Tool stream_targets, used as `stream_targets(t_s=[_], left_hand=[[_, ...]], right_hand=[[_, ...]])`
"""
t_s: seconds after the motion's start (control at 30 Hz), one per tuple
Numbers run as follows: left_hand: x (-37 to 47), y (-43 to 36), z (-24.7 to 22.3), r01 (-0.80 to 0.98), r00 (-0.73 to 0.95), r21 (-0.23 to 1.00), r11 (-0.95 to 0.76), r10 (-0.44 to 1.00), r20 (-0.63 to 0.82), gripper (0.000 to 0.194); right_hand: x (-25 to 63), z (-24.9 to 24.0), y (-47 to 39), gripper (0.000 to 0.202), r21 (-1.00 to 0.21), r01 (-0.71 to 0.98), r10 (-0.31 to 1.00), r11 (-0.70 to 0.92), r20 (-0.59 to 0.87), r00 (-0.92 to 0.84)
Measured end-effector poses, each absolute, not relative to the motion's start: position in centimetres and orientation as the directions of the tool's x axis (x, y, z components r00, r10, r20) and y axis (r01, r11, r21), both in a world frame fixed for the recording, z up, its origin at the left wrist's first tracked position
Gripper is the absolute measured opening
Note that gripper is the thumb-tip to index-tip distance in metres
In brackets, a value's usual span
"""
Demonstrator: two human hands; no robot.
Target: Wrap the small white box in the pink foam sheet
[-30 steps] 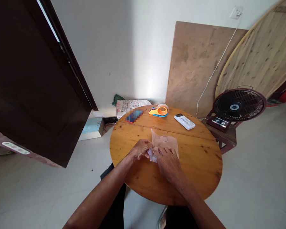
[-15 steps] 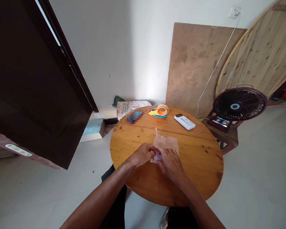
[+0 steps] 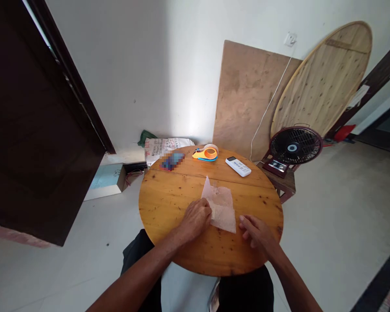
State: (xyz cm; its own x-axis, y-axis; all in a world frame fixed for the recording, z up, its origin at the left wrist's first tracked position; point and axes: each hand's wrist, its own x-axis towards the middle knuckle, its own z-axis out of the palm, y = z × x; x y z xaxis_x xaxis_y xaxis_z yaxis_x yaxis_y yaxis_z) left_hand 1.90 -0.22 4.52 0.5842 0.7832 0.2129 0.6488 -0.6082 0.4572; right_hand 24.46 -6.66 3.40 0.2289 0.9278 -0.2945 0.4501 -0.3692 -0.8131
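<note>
A thin, pale pink, see-through wrapping sheet [image 3: 223, 215] lies spread on the round wooden table [image 3: 169, 190], its upper left corner standing up. My left hand [image 3: 197, 218] is closed at the sheet's left edge, fingers bent and pressed on it; the fingertips are partly hidden. Just right of the sheet, my right hand [image 3: 256, 232] hovers with loosely curled fingers apart and nothing visible in them.
Along the table's far side are an orange and blue tape dispenser [image 3: 206, 153], a white power bank [image 3: 238, 166] and a blurred-out flat item [image 3: 172, 161]. A fan [image 3: 292, 148] stands on a stool to the right. A box [image 3: 105, 182] sits on the floor at left.
Both hands were together over a crumpled part of the sheet. My right hand has let go and moved right, and the sheet now lies flatter. The view has turned right.
</note>
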Motion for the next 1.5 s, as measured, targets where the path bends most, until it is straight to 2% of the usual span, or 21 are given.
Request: stream_targets(t_s=[0.3, 0.53, 0.73, 0.93, 1.13, 1.27, 1.5], left_hand=[[1.6, -0.5, 4.2, 0.616, 0.665, 0.335, -0.713, 0.699, 0.265, 0.021], [1.3, -0.2, 4.2, 0.562, 0.694, 0.35, -0.749, 0.658, 0.292, 0.019], [1.2, 0.1, 4.4, 0.523, 0.72, 0.37, -0.768, 0.63, 0.29, 0.018], [1.1, 0.5, 4.3, 0.507, 0.731, 0.386, -0.771, 0.622, 0.281, 0.017], [1.4, 1.0, 2.9, 0.466, 0.697, 0.453, -0.76, 0.631, 0.341, 0.018], [1.4, 1.0, 1.9, 0.42, 0.644, 0.509, -0.751, 0.642, 0.416, 0.021], [1.1, 0.5, 0.8, 0.35, 0.52, 0.628, -0.695, 0.701, 0.487, 0.019]], right_hand=[[22.5, 1.7, -5.6, 0.04, -0.836, 0.396, 0.92, -0.379, -0.294, 0.26], [20.2, 3.1, -4.9, 0.03, -0.839, 0.395, 0.922, -0.374, -0.289, 0.257], [19.9, 2.3, -4.0, 0.024, -0.913, 0.36, 0.959, -0.194, -0.099, 0.266], [18.8, 2.6, -2.7, 0.026, -0.887, 0.425, 0.954, -0.182, -0.055, 0.294], [16.6, 3.3, -1.0, 0.025, -0.887, 0.45, 0.975, -0.106, -0.003, 0.222], [16.0, 3.3, -1.0, 0.027, -0.909, 0.402, 0.984, -0.106, -0.039, 0.171], [15.9, 5.6, -2.0, 0.03, -0.931, 0.297, 0.976, -0.214, -0.216, 0.027]])
